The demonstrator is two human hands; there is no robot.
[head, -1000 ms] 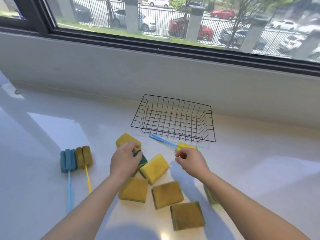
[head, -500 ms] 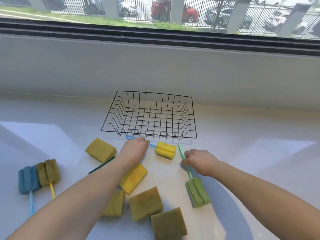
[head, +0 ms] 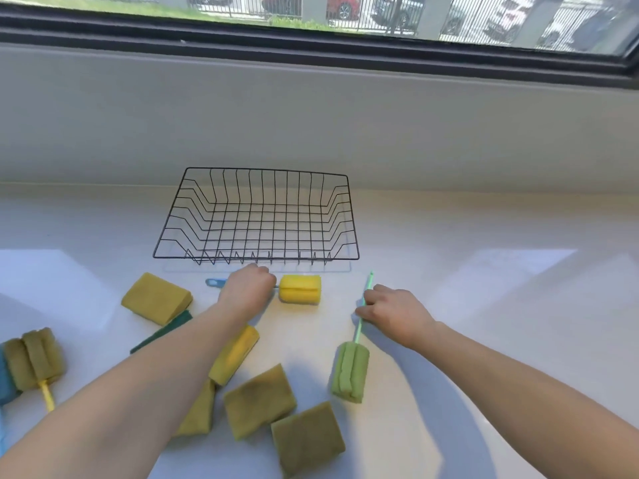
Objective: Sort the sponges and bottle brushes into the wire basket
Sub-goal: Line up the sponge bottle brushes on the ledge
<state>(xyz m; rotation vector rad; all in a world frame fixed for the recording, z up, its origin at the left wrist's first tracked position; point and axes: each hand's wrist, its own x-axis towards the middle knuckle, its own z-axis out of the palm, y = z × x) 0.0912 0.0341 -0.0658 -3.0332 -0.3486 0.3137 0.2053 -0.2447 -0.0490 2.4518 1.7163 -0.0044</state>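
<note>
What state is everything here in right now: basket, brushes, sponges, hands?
Wire basket: empty, upright on the counter.
Yellow-headed brush: lying before the basket, handle gripped by the left hand.
Green brush: lying flat, handle pinched by the right hand.
Olive brush: lying untouched at the left.
Sponges: loose on the counter, none in the basket.

White counter (head: 484, 305); window (head: 242, 8) (cars (head: 340, 6) outside).
</note>
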